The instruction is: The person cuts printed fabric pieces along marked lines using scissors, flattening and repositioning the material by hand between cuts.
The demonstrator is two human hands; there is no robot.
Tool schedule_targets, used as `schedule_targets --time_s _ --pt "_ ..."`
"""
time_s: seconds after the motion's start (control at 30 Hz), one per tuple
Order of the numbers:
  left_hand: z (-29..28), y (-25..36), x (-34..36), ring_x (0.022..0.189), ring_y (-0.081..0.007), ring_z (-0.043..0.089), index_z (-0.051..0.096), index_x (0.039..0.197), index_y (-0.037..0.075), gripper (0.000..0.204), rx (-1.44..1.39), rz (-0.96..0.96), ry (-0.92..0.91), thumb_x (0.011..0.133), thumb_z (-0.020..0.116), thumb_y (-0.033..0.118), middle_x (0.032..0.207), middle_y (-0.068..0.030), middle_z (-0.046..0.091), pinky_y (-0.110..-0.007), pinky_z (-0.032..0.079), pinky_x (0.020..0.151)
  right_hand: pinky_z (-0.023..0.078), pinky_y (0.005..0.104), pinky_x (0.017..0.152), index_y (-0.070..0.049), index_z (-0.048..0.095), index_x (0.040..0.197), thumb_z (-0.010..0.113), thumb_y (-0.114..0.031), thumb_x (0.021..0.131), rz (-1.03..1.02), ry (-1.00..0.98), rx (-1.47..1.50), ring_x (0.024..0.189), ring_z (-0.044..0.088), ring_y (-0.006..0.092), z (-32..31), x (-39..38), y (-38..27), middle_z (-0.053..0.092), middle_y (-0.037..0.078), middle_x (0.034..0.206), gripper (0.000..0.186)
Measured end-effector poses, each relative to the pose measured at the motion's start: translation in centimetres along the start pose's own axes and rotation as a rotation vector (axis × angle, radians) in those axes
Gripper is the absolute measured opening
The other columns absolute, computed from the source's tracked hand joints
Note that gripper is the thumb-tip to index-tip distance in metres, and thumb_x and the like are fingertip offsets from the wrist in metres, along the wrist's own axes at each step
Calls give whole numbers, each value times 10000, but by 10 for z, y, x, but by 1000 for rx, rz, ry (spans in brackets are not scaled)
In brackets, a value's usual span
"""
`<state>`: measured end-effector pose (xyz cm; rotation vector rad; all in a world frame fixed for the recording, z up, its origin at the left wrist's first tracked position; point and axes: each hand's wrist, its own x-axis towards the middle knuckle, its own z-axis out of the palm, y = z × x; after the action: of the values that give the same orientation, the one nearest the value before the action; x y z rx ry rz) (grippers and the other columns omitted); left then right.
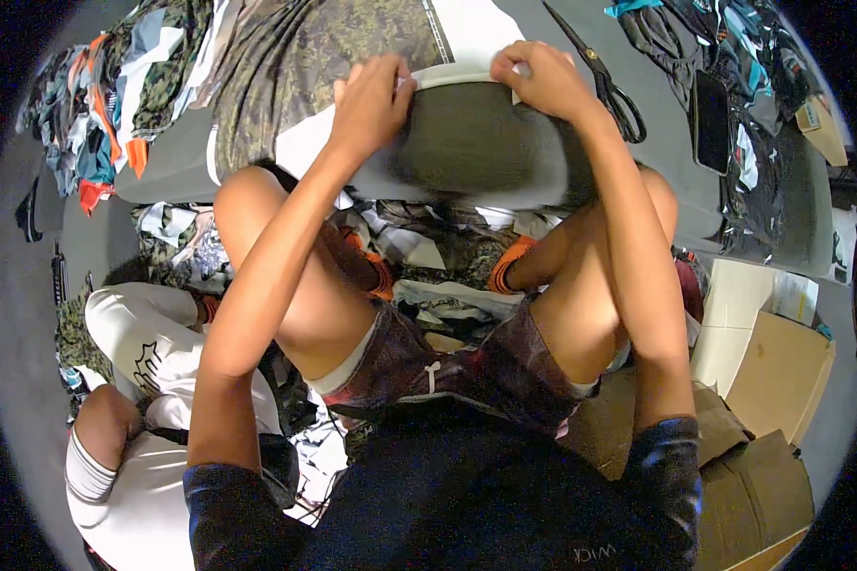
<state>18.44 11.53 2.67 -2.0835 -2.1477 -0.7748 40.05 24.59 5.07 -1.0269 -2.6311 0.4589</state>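
Observation:
Both my hands pinch a pale edge (455, 74) of a dark grey-green piece of cloth (481, 138), one at each end. My left hand (371, 103) has its fingers closed on the left end, and my right hand (548, 81) grips the right end. The cloth hangs down towards my knees, and its lower part is blurred by motion. Beyond it, a camouflage-patterned fabric (324, 71) lies spread over the grey work surface. A pair of black-handled scissors (595, 71) lies open-bladed or closed, I cannot tell, just right of my right hand.
A black phone (711, 124) lies to the right beside a heap of dark cloth scraps (757, 86). More coloured scraps (129, 90) pile up at the far left. Cardboard boxes (781, 366) stand at the lower right. Another person in white (152, 495) sits close at my left.

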Motion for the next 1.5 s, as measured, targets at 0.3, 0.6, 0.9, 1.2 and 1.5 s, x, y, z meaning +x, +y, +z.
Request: schedule_targets --time_s 0.3,0.6,0.9,1.2,1.5 --pt "-8 1 1 823 -263 524 589 952 119 99 15 197 26 900 554 197 920 -56 549 -365 404 751 460 354 761 -146 700 890 632 -196 816 -92 87 -15 803 618 252 2 -3 -4 674 40 903 113" --pt "-3 4 0 828 -269 524 599 907 105 108 159 170 49 902 549 200 919 -68 550 -358 400 759 448 373 747 -147 698 882 633 -216 835 -101 68 -103 773 619 241 0 -3 -9 673 44 895 106" --pt "6 6 4 838 -269 526 608 920 104 117 97 8 78 906 540 198 915 -77 556 -356 397 761 438 402 749 -110 684 881 626 -216 850 24 30 -21 758 608 247 -1 -1 -11 665 44 883 125" --pt "-6 7 6 824 -268 538 616 937 125 119 100 109 31 898 549 216 942 -69 564 -356 422 736 412 403 803 -98 676 888 618 -198 855 -104 155 -87 855 581 242 9 -1 -2 637 24 942 120" --pt "-4 -9 1 799 -272 555 622 923 121 126 129 258 139 876 563 222 929 -64 573 -355 435 732 378 401 848 -98 681 900 601 -202 860 -165 117 -141 937 545 259 5 -5 -12 619 30 971 137"
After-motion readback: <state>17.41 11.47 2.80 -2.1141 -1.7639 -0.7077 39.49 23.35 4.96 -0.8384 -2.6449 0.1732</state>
